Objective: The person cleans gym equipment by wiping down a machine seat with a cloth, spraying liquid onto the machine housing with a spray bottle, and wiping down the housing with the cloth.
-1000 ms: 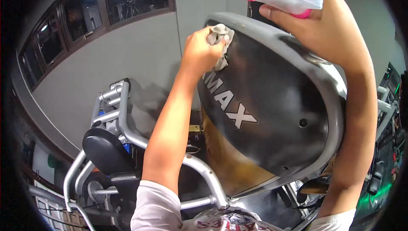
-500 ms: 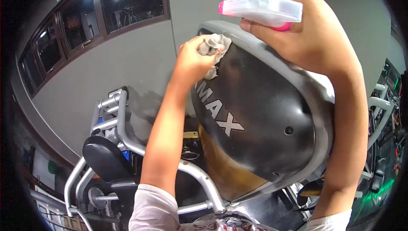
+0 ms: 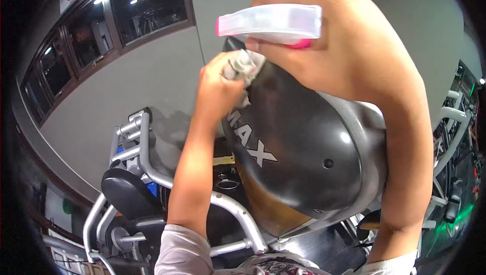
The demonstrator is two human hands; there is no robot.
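My left hand [image 3: 217, 85] is closed round a crumpled pale cloth [image 3: 245, 67], pressed against the upper left edge of a large black machine cover [image 3: 304, 128]. White letters, "MAX" [image 3: 250, 141], run down the cover's left side. Higher up and nearer the camera, my right hand [image 3: 324, 37] grips a spray bottle [image 3: 271, 21] with a clear white head and a pink nozzle and collar. The bottle's body is hidden behind the hand. The nozzle points left, above the cloth.
Silver tubular frames [image 3: 238, 214] with a black pad [image 3: 124, 191] stand at the lower left. A grey wall [image 3: 152, 72] with dark windows [image 3: 147, 7] rises behind. More gym equipment [image 3: 453, 148] stands along the right edge.
My right hand and the spray bottle have shifted left and slightly down in view, nearer the cloth. My left hand and the cloth sit slightly lower and further left, still at the cover's edge.
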